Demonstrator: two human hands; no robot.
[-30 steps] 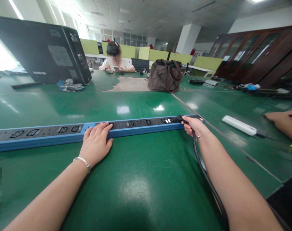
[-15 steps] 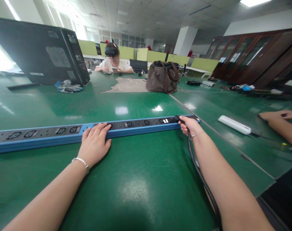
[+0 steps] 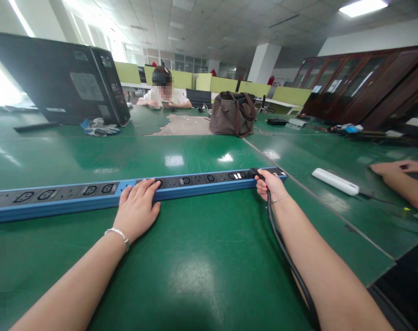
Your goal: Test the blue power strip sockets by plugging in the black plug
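A long blue power strip (image 3: 202,185) with black sockets lies across the green table. My left hand (image 3: 138,207) rests on its middle, fingers spread over the top and thumb near the front side. At the strip's right end, my right hand (image 3: 271,185) is closed round a black plug (image 3: 253,173), which sits against a socket; how far it is inserted cannot be told. A black cable (image 3: 281,236) runs from the plug down beside my right forearm.
A white power strip (image 3: 335,181) lies at the right, near another person's arms (image 3: 403,184). Behind are a brown bag (image 3: 232,114), gloves (image 3: 100,127) and a black computer case (image 3: 64,80). A person (image 3: 163,94) sits across the green table (image 3: 195,239).
The whole view has shifted slightly. My left hand stays on the blue strip and my right hand keeps its hold on the plug, its wrist turned a little.
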